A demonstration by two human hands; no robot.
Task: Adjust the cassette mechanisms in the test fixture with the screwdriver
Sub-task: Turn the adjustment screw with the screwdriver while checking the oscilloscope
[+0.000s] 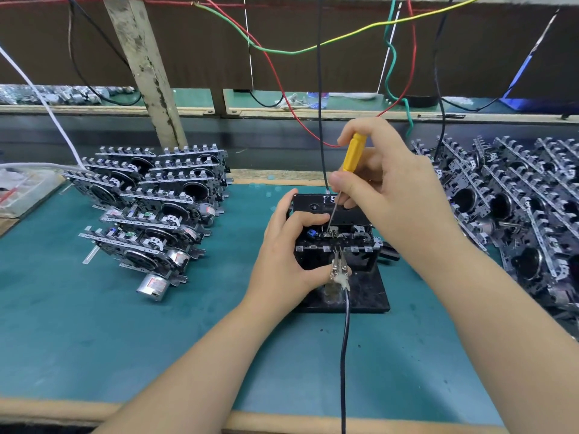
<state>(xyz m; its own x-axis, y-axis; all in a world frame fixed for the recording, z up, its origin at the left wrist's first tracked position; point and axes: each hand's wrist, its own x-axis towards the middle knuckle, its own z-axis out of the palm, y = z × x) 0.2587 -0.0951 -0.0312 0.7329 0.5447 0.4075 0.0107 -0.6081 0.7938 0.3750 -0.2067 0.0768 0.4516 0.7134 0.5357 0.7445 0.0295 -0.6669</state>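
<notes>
1. Head view: right hand (388, 183) pinches screwdriver (354, 153), tip on mechanism (336, 238) in fixture (369, 292).
2. Left hand (288, 249) grips mechanism's left side.
3. Mechanism: light, rigid, likely delicate; hold by frame edges.

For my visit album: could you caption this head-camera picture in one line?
Right hand turns a yellow screwdriver into a cassette mechanism that the left hand steadies.
</notes>
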